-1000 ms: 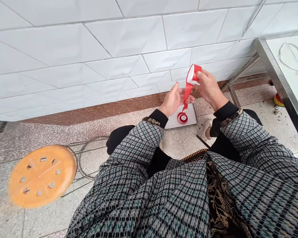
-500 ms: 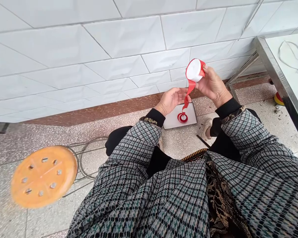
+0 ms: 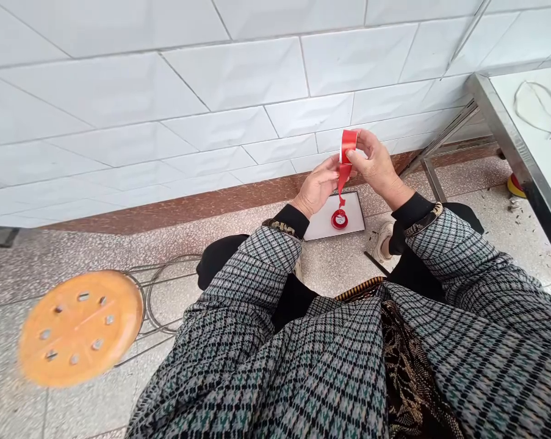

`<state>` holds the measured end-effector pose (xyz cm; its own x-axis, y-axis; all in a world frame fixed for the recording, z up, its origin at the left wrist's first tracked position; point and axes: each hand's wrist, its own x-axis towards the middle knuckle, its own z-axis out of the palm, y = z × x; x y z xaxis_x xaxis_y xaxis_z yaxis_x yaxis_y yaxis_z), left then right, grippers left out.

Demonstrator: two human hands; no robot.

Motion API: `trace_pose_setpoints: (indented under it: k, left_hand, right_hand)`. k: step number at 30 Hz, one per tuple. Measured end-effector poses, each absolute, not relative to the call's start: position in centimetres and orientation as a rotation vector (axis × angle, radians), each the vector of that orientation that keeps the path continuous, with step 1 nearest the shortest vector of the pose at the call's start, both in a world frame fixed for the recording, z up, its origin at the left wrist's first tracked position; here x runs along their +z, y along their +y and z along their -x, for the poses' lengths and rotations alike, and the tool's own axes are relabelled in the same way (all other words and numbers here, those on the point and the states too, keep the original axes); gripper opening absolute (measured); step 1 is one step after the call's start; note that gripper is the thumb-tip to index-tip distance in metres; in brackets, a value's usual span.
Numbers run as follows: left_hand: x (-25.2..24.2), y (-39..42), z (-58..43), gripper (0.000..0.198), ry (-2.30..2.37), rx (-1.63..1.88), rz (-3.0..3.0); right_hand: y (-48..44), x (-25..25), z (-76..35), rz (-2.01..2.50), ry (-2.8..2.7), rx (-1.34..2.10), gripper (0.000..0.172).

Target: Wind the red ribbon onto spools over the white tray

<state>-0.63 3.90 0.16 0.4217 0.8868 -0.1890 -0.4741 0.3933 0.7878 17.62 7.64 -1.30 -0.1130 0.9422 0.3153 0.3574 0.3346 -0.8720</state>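
Note:
A roll of red ribbon [image 3: 349, 145] on a white core is gripped by my right hand [image 3: 378, 166], its red outer side facing me. From the roll a length of ribbon [image 3: 343, 175] hangs down to a smaller red coil [image 3: 340, 219], which lies on a white rectangular tray [image 3: 318, 223] with a dark edge on the floor. My left hand [image 3: 319, 185] is at the left of the hanging ribbon, its fingers reaching behind it just below the roll; whether they pinch the ribbon is hidden.
An orange round stool [image 3: 85, 326] with holes and metal legs stands at the left. At the right is a metal-framed table [image 3: 508, 122] with a white cord on it. A white tiled wall [image 3: 243, 79] rises in front, and a shoe [image 3: 383, 241] is beside the tray.
The roll has turned from showing its white side to showing its red outer face, and has come lower and slightly left with my right hand. My left hand has moved slightly, nearer the roll.

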Motion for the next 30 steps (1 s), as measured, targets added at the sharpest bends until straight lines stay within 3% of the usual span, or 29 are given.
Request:
trace_pose_setpoints:
  k: [8,22,30]
  left_hand:
    - [-1.2,4.1,-0.7,0.015,0.856,1.040,-0.781]
    - [0.8,3.4,-0.9,0.030,0.896,0.973,-0.518]
    - [-0.2,3.7,-0.6,0.020,0.883,1.076,-0.469]
  right_hand:
    - [7.1,-2.7,-17.3,1.228,-1.718,0.635,0.061]
    - [6.3,-1.3,-17.4,1.183,-1.941,0.360,0.071]
    - [6.5,-1.4,-17.6,1.123,-1.974,0.385,0.071]
